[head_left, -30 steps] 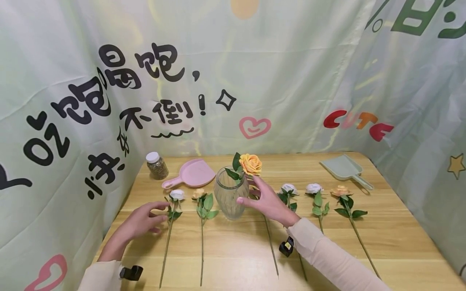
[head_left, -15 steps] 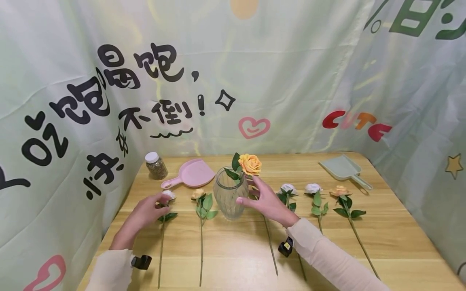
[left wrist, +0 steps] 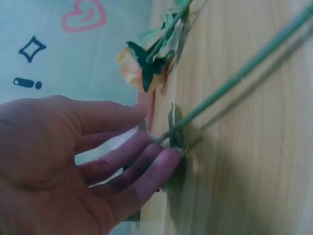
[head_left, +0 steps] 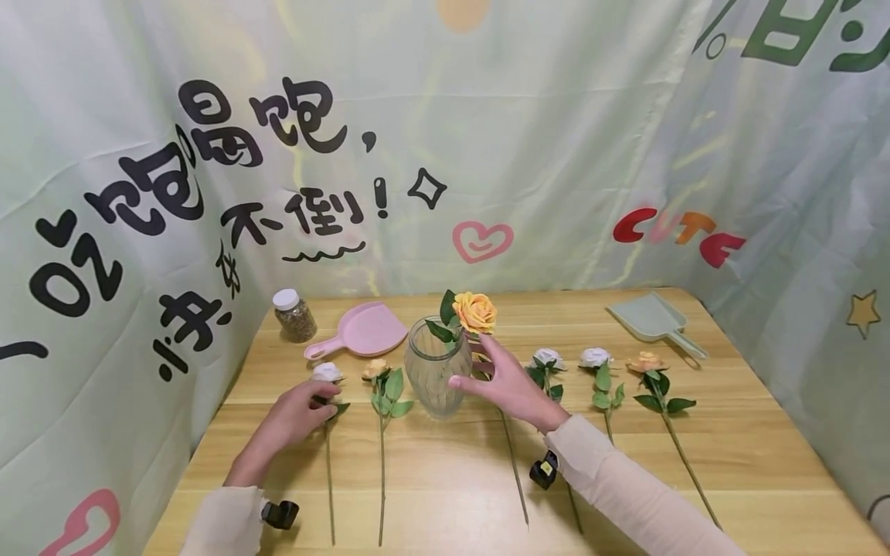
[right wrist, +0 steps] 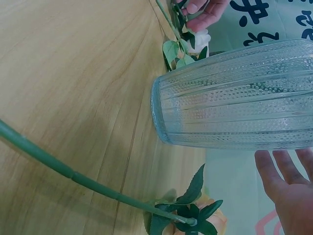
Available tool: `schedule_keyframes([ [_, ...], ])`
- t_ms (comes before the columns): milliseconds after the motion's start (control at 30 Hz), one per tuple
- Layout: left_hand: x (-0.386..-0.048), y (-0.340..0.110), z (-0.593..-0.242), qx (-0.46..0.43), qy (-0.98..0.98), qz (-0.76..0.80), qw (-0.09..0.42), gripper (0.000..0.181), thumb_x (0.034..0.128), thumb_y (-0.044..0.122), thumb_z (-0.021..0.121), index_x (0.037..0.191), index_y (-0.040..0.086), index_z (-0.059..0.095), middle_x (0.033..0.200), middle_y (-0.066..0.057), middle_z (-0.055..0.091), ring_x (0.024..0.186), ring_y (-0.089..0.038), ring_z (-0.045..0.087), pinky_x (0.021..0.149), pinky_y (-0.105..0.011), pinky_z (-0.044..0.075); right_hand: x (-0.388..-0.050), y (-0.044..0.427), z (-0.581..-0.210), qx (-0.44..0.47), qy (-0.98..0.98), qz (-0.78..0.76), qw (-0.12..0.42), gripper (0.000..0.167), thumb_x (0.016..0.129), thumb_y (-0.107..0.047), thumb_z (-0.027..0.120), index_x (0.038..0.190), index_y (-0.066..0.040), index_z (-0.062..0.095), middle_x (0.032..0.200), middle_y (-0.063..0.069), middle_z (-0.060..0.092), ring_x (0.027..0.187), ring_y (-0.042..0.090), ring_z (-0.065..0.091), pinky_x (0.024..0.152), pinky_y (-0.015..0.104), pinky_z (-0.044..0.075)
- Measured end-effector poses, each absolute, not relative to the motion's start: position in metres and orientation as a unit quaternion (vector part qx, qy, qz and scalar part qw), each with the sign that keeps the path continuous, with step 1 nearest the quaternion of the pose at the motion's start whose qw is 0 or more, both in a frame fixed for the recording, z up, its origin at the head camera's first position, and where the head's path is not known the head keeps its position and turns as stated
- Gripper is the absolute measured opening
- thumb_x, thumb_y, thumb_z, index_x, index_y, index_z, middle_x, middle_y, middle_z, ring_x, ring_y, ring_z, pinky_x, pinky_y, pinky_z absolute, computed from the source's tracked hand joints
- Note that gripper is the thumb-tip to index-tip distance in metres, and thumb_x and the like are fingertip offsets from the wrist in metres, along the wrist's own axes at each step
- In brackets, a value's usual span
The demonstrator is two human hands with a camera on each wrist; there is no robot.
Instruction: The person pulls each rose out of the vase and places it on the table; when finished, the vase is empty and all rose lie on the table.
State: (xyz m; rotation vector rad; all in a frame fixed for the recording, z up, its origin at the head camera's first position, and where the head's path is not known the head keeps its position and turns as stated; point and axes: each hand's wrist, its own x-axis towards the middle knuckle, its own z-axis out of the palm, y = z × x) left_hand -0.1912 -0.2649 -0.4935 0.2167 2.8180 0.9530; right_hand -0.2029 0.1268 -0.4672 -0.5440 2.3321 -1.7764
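My left hand [head_left: 299, 413] holds the stem of a white rose [head_left: 327, 372] just below its bloom, thumb and fingers bent around it. In the left wrist view the green stem [left wrist: 234, 78] passes between the thumb and fingers, slightly above its shadow. With my right hand [head_left: 511, 386] I grip the side of a clear ribbed glass vase [head_left: 438, 378], thumb in front. Fingertips of that hand meet the glass in the right wrist view. A yellow-orange rose [head_left: 475, 313] stands in the vase, its bloom over the rim.
A peach rose [head_left: 375, 369] lies between the left hand and the vase. Several more roses, including a white one [head_left: 596, 357] and an orange one [head_left: 647, 361], lie rightward. Behind are a lidded jar [head_left: 295, 318], a pink dustpan [head_left: 371, 328] and a grey-green dustpan [head_left: 650, 316].
My left hand has reached the white rose and taken its stem; the bloom shifted left, then slightly right, and the stem's lower end swung right. The right hand has stayed at the vase.
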Motion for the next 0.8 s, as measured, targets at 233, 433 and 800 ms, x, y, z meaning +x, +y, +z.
schedule_keyframes([
  [233,-0.189,-0.254,-0.497,0.087,0.936,0.331,0.084,0.034,0.0998,0.005,0.076,0.134,0.004,0.072,0.132,-0.018,0.073,0.111,-0.032,0.074,0.093,-0.05,0.066,-0.202,0.128,-0.467,-0.177,0.775,-0.6,0.089,0.091,0.096,-0.041,0.086,0.17,-0.036,0.033,0.174,0.002,0.039,0.157,0.04,0.043,0.128,0.064,0.042],
  [433,-0.185,-0.253,-0.502,0.105,0.934,0.332,0.079,0.032,0.0974,-0.001,0.077,0.128,0.007,0.074,0.131,-0.014,0.073,0.111,-0.032,0.074,0.093,-0.051,0.066,-0.202,0.127,-0.467,-0.177,0.774,-0.602,0.091,0.091,0.096,-0.041,0.086,0.17,-0.036,0.033,0.173,0.002,0.039,0.157,0.039,0.043,0.128,0.064,0.043],
  [800,-0.185,-0.254,-0.48,0.107,0.931,0.348,0.025,0.028,0.0998,0.004,0.077,0.128,0.007,0.075,0.123,-0.015,0.077,0.103,-0.026,0.074,0.08,-0.036,0.065,-0.202,0.128,-0.467,-0.177,0.778,-0.597,0.089,0.09,0.096,-0.042,0.086,0.169,-0.034,0.034,0.172,0.002,0.04,0.159,0.039,0.042,0.129,0.064,0.041],
])
